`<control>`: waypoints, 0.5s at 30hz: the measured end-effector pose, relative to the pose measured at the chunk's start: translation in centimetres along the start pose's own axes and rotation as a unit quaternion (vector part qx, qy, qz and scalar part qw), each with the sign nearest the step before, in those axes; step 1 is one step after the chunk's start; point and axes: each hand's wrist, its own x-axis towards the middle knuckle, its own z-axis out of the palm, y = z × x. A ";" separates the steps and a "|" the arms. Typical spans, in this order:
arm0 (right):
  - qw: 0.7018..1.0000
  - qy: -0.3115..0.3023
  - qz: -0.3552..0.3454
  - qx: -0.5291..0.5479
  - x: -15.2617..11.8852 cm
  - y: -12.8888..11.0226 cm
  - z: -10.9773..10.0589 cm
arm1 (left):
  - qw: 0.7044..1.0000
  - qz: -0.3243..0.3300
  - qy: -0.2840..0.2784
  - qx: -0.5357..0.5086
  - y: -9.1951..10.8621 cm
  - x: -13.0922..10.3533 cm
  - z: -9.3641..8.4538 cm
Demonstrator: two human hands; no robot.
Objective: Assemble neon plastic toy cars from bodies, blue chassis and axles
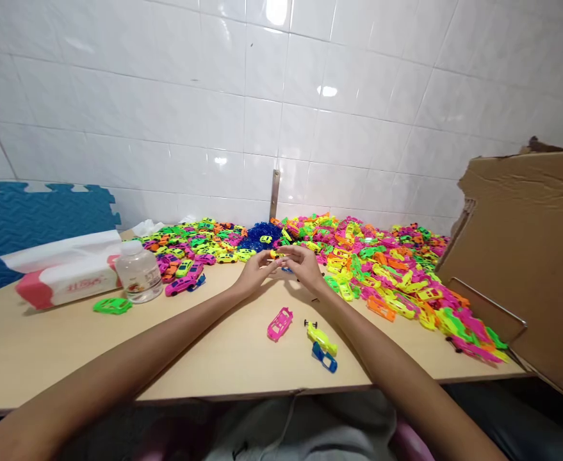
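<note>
My left hand (256, 274) and my right hand (305, 266) meet over the middle of the table, fingers closed together. Between the fingertips a bit of a yellow toy car part (275, 254) shows; most of it is hidden. Just below the fingers lies a small blue piece (287, 269), partly covered. Nearer me on the tabletop are a pink toy car body (280, 324), a yellow toy car body (323, 338) by a black wheel axle (310, 324), and a blue toy car part (324, 357) touching the yellow one.
Colourful car bodies (387, 269) heap up at right, beside a cardboard box (526, 256). Toy cars with dark windows (185, 269) pile up at left, with blue parts (261, 235) between. A clear bottle (139, 272), tissue pack (79, 278) and green car body (112, 305) stand or lie left.
</note>
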 end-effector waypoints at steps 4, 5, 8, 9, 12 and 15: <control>0.996 0.004 0.046 0.080 0.1 -0.2 0.1 | 1.000 -0.001 0.004 0.015 -0.3 0.0 -0.1; 0.994 0.005 0.055 0.096 0.1 -0.2 0.1 | 1.000 -0.002 0.005 0.019 -0.2 0.0 -0.1; 0.988 0.011 0.082 0.130 0.0 -0.5 0.3 | 1.000 -0.002 0.010 0.029 0.0 -0.1 -0.1; 0.986 0.012 0.092 0.139 0.0 -0.6 0.3 | 0.999 -0.001 0.010 0.031 0.0 -0.2 -0.1; 0.979 0.009 0.121 0.164 -0.1 -0.9 0.5 | 0.999 0.000 0.020 0.036 -0.2 -0.1 -0.1; 0.973 -0.007 0.143 0.180 -0.3 -1.2 0.6 | 0.998 -0.004 0.047 0.045 -0.8 0.2 -0.3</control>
